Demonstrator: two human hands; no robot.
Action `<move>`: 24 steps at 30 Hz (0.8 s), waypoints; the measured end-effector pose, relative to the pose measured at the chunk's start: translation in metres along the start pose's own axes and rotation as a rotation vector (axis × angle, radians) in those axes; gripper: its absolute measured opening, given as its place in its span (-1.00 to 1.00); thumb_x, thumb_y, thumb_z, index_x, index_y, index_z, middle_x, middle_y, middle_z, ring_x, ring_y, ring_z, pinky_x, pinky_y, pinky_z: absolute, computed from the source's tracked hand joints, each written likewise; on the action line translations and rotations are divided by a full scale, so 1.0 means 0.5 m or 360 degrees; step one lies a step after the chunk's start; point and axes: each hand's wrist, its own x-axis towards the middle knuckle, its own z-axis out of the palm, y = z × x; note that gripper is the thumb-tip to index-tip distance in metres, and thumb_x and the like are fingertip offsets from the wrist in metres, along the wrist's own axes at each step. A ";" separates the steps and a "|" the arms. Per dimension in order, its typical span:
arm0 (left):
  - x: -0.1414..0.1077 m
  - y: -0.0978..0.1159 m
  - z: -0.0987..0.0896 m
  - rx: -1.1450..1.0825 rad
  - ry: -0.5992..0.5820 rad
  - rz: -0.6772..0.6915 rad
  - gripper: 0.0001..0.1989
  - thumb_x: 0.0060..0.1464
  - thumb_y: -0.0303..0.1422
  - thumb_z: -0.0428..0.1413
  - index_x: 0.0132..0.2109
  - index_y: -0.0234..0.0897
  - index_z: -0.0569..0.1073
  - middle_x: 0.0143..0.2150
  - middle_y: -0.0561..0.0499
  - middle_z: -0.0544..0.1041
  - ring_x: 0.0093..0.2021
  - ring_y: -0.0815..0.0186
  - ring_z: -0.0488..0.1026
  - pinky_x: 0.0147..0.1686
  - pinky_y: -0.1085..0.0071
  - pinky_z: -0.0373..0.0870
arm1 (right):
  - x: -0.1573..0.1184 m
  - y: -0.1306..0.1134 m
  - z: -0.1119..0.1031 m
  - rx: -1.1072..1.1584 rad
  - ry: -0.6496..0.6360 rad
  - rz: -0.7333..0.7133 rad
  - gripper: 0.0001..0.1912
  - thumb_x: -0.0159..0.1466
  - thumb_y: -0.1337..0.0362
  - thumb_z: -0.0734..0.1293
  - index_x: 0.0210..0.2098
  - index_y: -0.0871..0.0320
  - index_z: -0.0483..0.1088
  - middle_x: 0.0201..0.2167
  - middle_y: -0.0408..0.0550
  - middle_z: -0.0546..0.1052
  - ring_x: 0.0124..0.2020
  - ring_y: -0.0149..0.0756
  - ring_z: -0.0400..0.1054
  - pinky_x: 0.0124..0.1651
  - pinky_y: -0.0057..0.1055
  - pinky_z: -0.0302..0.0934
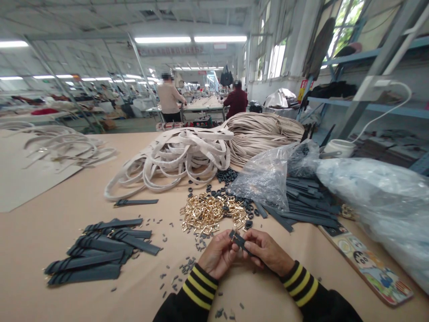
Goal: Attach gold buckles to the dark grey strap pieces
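Both my hands meet at the near edge of the worktop (43,232). My left hand (218,256) and my right hand (268,252) each pinch one dark strap (238,240) between closed fingertips; the strap is lifted just off the surface. Gold buckles (211,212) are heaped just beyond it. A stack of dark straps (100,252) lies toward the left; clear plastic bag (268,176) toward the right.

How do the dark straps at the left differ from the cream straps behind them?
The dark straps are short, straight and lie flat in a loose stack; the cream straps are long, curved and looped in a tangled heap. Both lie on the table, away from either hand.
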 end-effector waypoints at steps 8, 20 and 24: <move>0.004 -0.027 0.025 0.0506 0.0134 0.0203 -0.67 -0.11 -0.21 0.14 -0.31 -0.28 0.18 -0.59 0.12 0.35 -0.68 0.55 0.23 -0.74 0.68 0.18 | 0.006 0.007 0.011 -0.0106 0.0258 -0.0076 -0.76 0.16 0.15 0.22 -0.28 0.14 0.13 -0.57 -0.22 0.40 -0.76 -0.57 0.10 -0.73 -0.62 -0.06; 0.009 -0.024 -0.004 0.0955 0.0036 0.0334 -0.72 -0.04 -0.20 0.05 -0.33 -0.38 0.31 -0.45 0.03 0.35 -0.51 0.47 0.31 -0.60 0.59 0.25 | 0.000 -0.013 0.005 -0.0338 0.0251 -0.0094 -0.82 0.18 0.19 0.21 -0.42 0.19 0.23 -0.55 -0.20 0.33 -0.70 -0.56 0.11 -0.66 -0.57 0.02; 0.019 -0.030 -0.020 0.1006 0.0187 0.0446 -0.70 -0.03 -0.16 0.03 -0.40 -0.37 0.28 -0.53 0.08 0.31 -0.63 0.52 0.21 -0.65 0.58 0.15 | -0.001 -0.016 0.005 -0.0317 0.0247 -0.0070 -0.80 0.17 0.17 0.22 -0.43 0.19 0.21 -0.58 -0.23 0.29 -0.66 -0.53 0.19 -0.60 -0.56 0.06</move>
